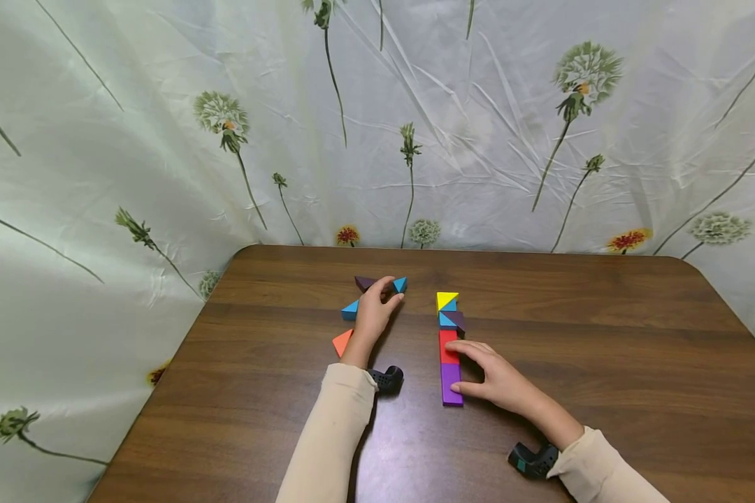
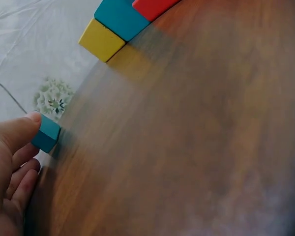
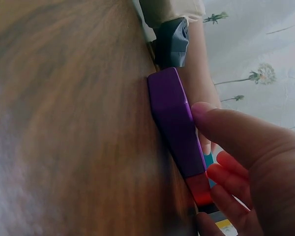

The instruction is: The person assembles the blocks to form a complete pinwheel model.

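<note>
My left hand [image 1: 372, 311] is at the back of the table, thumb and index finger at a small blue triangular block [image 1: 400, 284]. In the left wrist view the thumb overlaps this blue block [image 2: 48, 133]; the index fingertip is hidden. My right hand [image 1: 500, 377] lies beside a column of blocks, its fingers spread. The index fingertip touches a red block [image 1: 449, 339], and the thumb tip rests at the edge of a purple block [image 1: 451, 395]. Above the red block, blue [image 1: 445, 321] and dark purple [image 1: 456, 319] triangles meet, with a yellow triangle [image 1: 445, 299] and another blue one beyond.
Around my left hand lie a dark purple triangle [image 1: 363, 282], a blue triangle [image 1: 350, 311] and an orange block [image 1: 342, 342], partly covered by the hand and wrist. The brown wooden table [image 1: 258, 419] ends at a floral curtain [image 1: 478, 140]. Each wrist carries a black device [image 1: 388, 379].
</note>
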{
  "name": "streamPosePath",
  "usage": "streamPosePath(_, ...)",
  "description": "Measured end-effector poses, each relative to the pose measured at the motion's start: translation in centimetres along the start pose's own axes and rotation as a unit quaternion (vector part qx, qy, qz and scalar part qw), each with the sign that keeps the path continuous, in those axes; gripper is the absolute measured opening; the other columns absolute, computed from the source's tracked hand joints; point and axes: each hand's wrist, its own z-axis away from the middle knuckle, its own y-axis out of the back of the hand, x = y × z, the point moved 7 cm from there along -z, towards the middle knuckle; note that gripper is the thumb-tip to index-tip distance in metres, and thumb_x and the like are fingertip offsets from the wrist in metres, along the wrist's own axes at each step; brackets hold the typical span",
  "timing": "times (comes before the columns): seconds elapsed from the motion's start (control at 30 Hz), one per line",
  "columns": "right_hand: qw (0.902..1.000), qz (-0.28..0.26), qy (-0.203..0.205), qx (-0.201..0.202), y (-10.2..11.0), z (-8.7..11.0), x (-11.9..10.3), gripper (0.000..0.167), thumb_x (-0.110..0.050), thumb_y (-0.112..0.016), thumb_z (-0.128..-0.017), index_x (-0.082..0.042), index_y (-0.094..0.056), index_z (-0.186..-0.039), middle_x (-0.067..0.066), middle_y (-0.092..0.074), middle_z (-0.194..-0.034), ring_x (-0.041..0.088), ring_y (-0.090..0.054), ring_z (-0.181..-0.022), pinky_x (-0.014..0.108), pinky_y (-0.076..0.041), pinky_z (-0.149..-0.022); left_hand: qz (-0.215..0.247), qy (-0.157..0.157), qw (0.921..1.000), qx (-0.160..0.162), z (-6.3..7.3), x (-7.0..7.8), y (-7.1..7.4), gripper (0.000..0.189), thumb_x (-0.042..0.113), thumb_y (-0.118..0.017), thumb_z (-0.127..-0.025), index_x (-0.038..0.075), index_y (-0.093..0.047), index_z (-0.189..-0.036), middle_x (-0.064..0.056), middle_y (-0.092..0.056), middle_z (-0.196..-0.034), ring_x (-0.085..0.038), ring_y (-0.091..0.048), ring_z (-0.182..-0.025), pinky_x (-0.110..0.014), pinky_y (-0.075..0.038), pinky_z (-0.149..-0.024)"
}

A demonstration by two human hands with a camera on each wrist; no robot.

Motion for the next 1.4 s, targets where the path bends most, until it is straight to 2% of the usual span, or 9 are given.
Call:
streamPosePath(0.4,1.0000,0.000,0.004,0.000,0.0,-0.1,0.0,0.058,-0.031,-0.072,-0.075,-0.010,-0.051,-0.125,0.010,-0.048,-0.126,0.029,-0.040,-0.118,0.049,-0.032,-0.094,-0.034,-0.026,0.9990,-0.016,0.5,1.1,-0.5,0.037,0.023,-0.064,-0.084,0.008,-0.057,-0.116,-0.008,-0.059,-0.108,-0.021,-0.054,-0.101,-0.035,-0.043,-0.085)
streamPosePath(0.67,1.0000,-0.002,0.006,-0.001,0.1,-0.1,-0.1,0.058,-0.029,-0.073,-0.075,-0.009,-0.051,-0.125,0.010,-0.048,-0.126,0.029,-0.039,-0.118,0.049,-0.032,-0.094,-0.034,-0.050,0.9976,-0.033,0.9,2.2,-1.5,0.033,0.021,-0.066,-0.082,0.007,-0.058,-0.111,-0.006,-0.060,-0.102,-0.018,-0.057,-0.096,-0.033,-0.043,-0.084)
streamPosePath(0.87,1.0000,-0.002,0.009,0.002,0.1,-0.1,-0.1,0.058,-0.029,-0.073,-0.075,-0.009,-0.051,-0.125,0.010,-0.049,-0.125,0.029,-0.040,-0.117,0.048,-0.032,-0.094,-0.060,-0.073,0.9943,-0.050,1.5,3.1,-2.4,0.033,0.023,-0.069,-0.080,0.007,-0.059,-0.107,-0.006,-0.061,-0.099,-0.017,-0.059,-0.092,-0.031,-0.045,-0.081)
streamPosePath(1.07,0.9999,-0.001,0.011,0.004,0.1,-0.1,-0.1,0.058,-0.029,-0.073,-0.075,-0.009,-0.051,-0.124,0.010,-0.049,-0.125,0.029,-0.040,-0.117,0.048,-0.032,-0.094,-0.074,-0.079,0.9922,-0.062,1.8,3.4,-3.1,0.033,0.024,-0.069,-0.079,0.006,-0.059,-0.106,-0.006,-0.061,-0.098,-0.017,-0.059,-0.090,-0.030,-0.045,-0.080)
streamPosePath(1.2,0.9999,-0.001,0.010,0.003,0.1,0.0,-0.1,0.057,-0.030,-0.073,-0.075,-0.009,-0.051,-0.124,0.009,-0.049,-0.125,0.028,-0.041,-0.117,0.048,-0.032,-0.094,-0.069,-0.078,0.9921,-0.070,2.0,3.3,-3.3,0.036,0.024,-0.070,-0.078,0.006,-0.058,-0.106,-0.006,-0.061,-0.099,-0.018,-0.058,-0.091,-0.029,-0.045,-0.081)
streamPosePath(1.4,0.9999,0.001,0.010,0.002,0.1,0.0,-0.1,0.058,-0.030,-0.073,-0.075,-0.009,-0.051,-0.124,0.009,-0.049,-0.125,0.029,-0.041,-0.117,0.049,-0.033,-0.093,-0.042,-0.082,0.9926,-0.079,2.0,3.1,-3.3,0.031,0.017,-0.068,-0.080,0.006,-0.059,-0.108,-0.006,-0.060,-0.100,-0.017,-0.058,-0.092,-0.029,-0.044,-0.082)
